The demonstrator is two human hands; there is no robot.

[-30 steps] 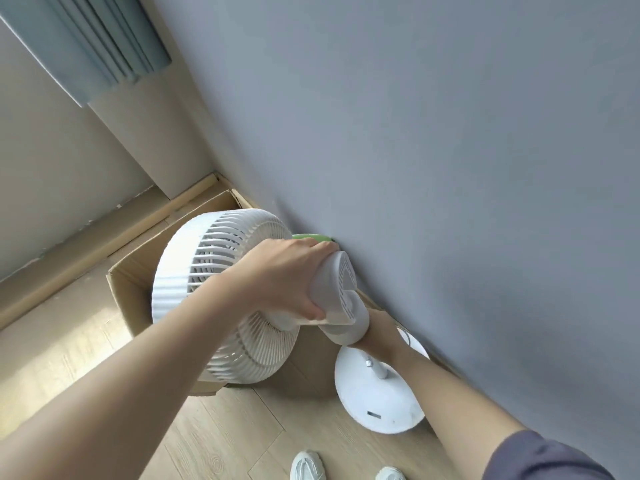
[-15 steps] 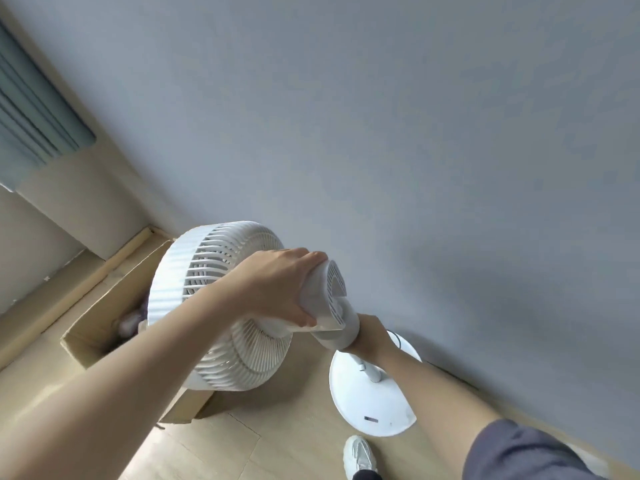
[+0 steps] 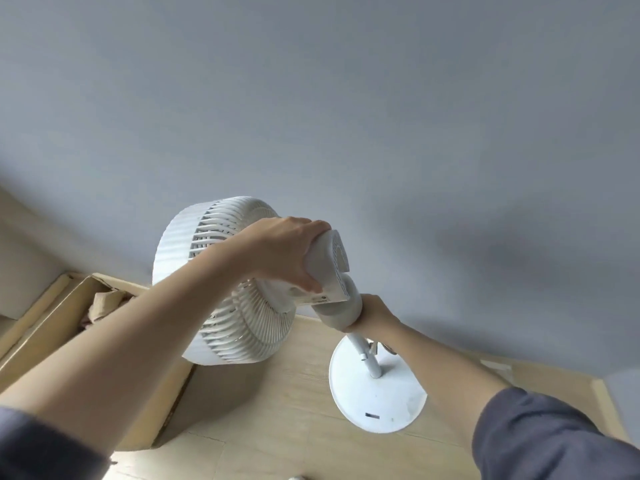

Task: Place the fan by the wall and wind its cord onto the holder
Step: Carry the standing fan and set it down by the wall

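A white standing fan (image 3: pixel 221 282) with a ribbed round head stands close to the grey wall (image 3: pixel 346 116). Its round base (image 3: pixel 381 403) rests on the wooden floor. My left hand (image 3: pixel 284 254) grips the motor housing behind the head from above. My right hand (image 3: pixel 372 313) is wrapped around the neck joint just below it, partly hidden behind that joint. A bit of cord and a small holder (image 3: pixel 377 348) show on the pole, too small to make out clearly.
An open cardboard box (image 3: pixel 69 323) with crumpled paper inside sits on the floor to the left, right beside the fan head. A wooden skirting strip (image 3: pixel 554 379) runs along the wall's foot at right.
The view has swung right and upward, so the curtain is out of sight. The fan head sits a little higher and further right. Both hands keep their grips.
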